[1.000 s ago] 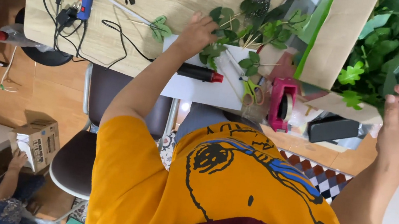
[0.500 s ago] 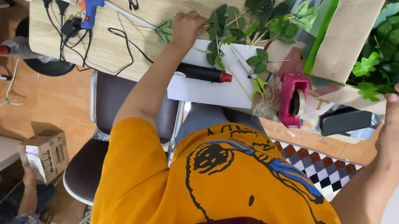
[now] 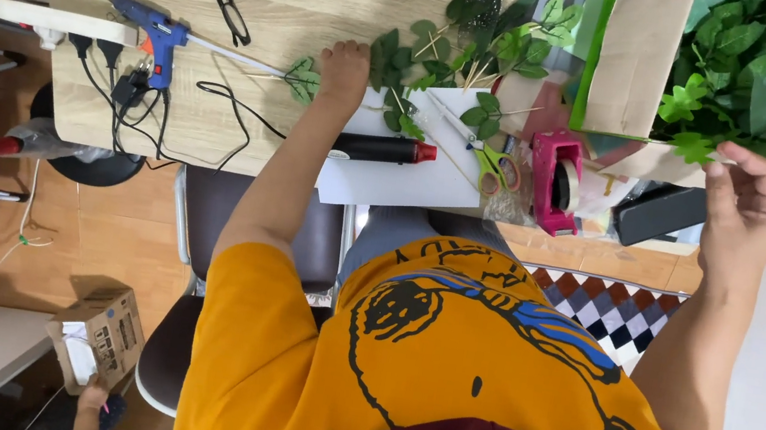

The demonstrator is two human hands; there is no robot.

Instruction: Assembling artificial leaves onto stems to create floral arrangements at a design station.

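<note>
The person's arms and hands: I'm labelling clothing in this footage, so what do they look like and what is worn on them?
Both arms are bare from above the elbow down. Short orange sleeves of a T-shirt with a dark line-drawn cartoon figure and blue strokes cover the upper arms. The left hand and right hand wear no gloves; no watch, ring or bracelet is visible.

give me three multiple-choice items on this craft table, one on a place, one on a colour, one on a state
1. Where does the glue gun lie?
A. beside the power strip
B. in the cardboard box
C. on the chair

2. What colour is the tape dispenser?
A. blue
B. pink
C. yellow

3. What is the left hand doing?
A. gripping scissors
B. hanging off the table
C. resting on leafy stems

Answers: 1 A, its nozzle end sits by the strip; 2 B, its body is pink; 3 C, the fingers lie among the leaves.
</note>
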